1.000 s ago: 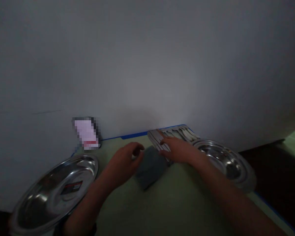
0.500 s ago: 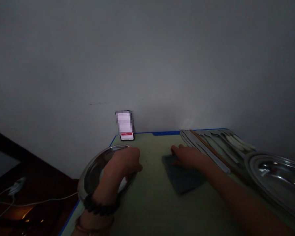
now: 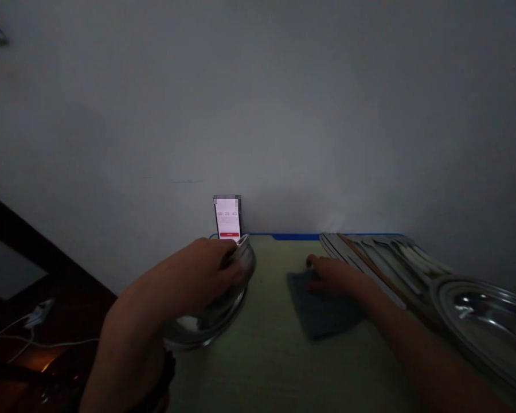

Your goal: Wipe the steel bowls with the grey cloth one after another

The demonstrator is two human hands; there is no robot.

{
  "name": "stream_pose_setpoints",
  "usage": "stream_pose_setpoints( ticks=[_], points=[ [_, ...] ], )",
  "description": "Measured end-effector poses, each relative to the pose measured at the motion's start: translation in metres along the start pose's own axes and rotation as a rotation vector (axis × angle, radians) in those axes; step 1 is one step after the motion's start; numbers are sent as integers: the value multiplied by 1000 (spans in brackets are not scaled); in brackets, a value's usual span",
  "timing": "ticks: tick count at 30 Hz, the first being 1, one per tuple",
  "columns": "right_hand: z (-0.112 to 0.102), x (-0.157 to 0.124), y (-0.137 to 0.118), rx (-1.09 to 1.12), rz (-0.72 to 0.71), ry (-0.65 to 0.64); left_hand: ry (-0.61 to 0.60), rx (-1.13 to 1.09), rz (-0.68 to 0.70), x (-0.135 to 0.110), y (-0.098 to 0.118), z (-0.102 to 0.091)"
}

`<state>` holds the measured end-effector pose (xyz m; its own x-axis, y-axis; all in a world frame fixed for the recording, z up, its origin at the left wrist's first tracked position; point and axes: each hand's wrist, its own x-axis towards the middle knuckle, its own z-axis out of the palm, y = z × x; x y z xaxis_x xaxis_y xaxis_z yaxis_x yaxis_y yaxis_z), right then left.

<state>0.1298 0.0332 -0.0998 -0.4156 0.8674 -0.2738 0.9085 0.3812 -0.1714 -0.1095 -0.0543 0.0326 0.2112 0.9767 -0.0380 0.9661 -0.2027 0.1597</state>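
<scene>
My left hand is closed on the rim of a shiny metal bowl, which stands tilted on its side. Under and behind that hand, a metal basin sits at the left of the table, largely covered by my forearm. My right hand rests on a folded grey-blue cloth. Its thumb lies on the cloth and a finger reaches past the upper edge, with a gap between them; the other fingers are hard to make out.
A lit phone leans against the wall behind the green table. Right of the cloth lie long flat utensils, a brown stick among them, and white-handled pieces. A large metal dish stands far right. White cables hang at left.
My left hand has taken hold of the metal bowl and tipped it up, out of the basin or at its edge. My right hand stays on the cloth. The view has shifted slightly.
</scene>
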Motion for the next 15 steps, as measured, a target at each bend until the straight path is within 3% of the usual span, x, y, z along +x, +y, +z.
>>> stream_pose_setpoints(
  ticks=[4,7,10,15],
  points=[
    [-2,1,-3,-5,-23,34,138,-48,66,1,10,-6],
    [-19,-3,2,-21,-22,131,214,-84,173,6,17,-1],
    [-43,-13,20,27,45,272,197,-102,324,13,23,9],
    [-71,-34,48,295,194,597,101,-224,544,31,30,27]
  ],
)
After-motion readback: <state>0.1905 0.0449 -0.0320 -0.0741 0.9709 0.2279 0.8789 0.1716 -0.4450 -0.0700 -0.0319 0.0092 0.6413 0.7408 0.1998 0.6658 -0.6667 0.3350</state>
